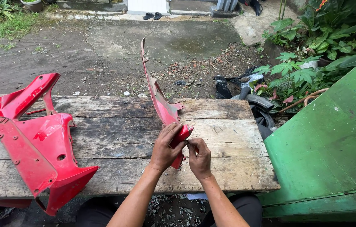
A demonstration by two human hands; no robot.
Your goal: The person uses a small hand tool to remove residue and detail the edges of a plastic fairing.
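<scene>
A long narrow red plastic panel (157, 94) stands on edge on the worn wooden plank table (119, 134), its far end rising toward the dirt yard. My left hand (165, 147) wraps around the panel's near end. My right hand (199, 157) sits right beside it, fingertips pinched against the panel's edge; whether it holds something small I cannot tell. A wide red fairing panel (39, 143) with screw holes lies flat on the table's left side, apart from both hands.
A green painted board (333, 138) leans at the table's right. Behind it lie a black tyre and dark parts (249, 98) among leafy plants (312, 50). Beyond the table is wet dirt ground; sandals (152, 16) rest by a doorstep.
</scene>
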